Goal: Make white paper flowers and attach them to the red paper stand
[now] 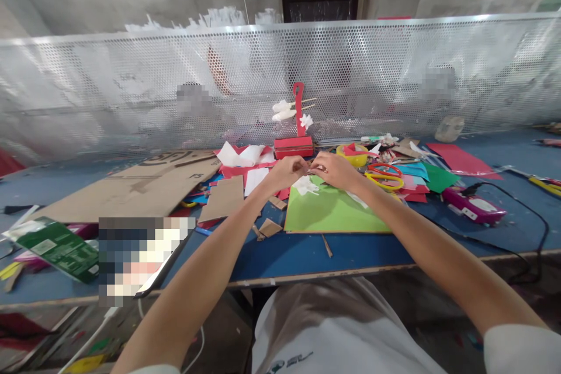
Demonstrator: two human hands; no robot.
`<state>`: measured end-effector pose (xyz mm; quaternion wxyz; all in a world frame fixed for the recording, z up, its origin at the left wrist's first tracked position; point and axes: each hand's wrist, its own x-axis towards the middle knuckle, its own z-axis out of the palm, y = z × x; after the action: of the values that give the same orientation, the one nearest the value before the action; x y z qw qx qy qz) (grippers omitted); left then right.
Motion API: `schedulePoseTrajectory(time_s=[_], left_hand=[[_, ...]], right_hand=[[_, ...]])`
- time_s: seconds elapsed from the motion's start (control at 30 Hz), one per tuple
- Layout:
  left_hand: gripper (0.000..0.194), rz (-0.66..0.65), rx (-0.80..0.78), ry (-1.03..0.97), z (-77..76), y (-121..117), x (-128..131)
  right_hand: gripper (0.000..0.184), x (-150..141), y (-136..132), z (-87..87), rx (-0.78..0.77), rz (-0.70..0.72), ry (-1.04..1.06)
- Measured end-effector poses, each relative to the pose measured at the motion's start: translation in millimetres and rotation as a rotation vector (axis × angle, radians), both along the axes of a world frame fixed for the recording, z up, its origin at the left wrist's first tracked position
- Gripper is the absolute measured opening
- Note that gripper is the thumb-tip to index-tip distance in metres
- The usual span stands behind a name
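Both my hands meet over the far edge of a light green sheet (pixel 337 213). My left hand (pixel 290 172) is closed, its fingertips pinched near those of my right hand (pixel 335 170), which is closed too. Whatever small thing lies between the fingertips is too hidden to name. Just below them, a jagged white paper cutout (pixel 305 185) rests on the green sheet. Behind my hands stands a red box (pixel 293 146) with a red upright strip (pixel 300 111). White petal-like pieces on thin sticks (pixel 284 111) and a white paper flower (pixel 306 121) are beside that strip.
Cardboard (pixel 131 187), a phone (pixel 146 257) and a green packet (pixel 56 248) lie left. To the right are yellow tape (pixel 353 155), scissors (pixel 384 180), paper scraps, red paper (pixel 462 159) and a purple device (pixel 475 207) with a black cable. A perforated metal screen (pixel 372 82) closes the back.
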<state>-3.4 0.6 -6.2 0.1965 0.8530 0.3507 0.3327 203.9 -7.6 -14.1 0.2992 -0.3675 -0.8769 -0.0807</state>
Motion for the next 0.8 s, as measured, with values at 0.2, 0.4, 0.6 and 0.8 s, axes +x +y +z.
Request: schedulePoseTrajectory(time_s=[0.2, 0.4, 0.6, 0.8], left_hand=[[0.012, 0.021, 0.041, 0.060, -1.0, 0.4, 0.4], [0.023, 0.126, 0.116, 0.204, -1.7, 5.2, -5.5], [0.025, 0.131, 0.074, 0.393, -9.5, 14.8, -14.1], [0.020, 0.138, 0.115, 0.348, -5.6, 14.9, -15.6]], right_hand=[[0.021, 1.3, 3.2, -3.0, 0.013, 0.002, -0.050], [0.015, 4.6, 4.5, -3.6, -0.020, -0.036, -0.065], [0.012, 7.3, 1.9, -2.5, -0.067, -0.055, -0.043], [0.012, 6.1, 1.3, -1.8, -0.069, -0.056, 0.037]])
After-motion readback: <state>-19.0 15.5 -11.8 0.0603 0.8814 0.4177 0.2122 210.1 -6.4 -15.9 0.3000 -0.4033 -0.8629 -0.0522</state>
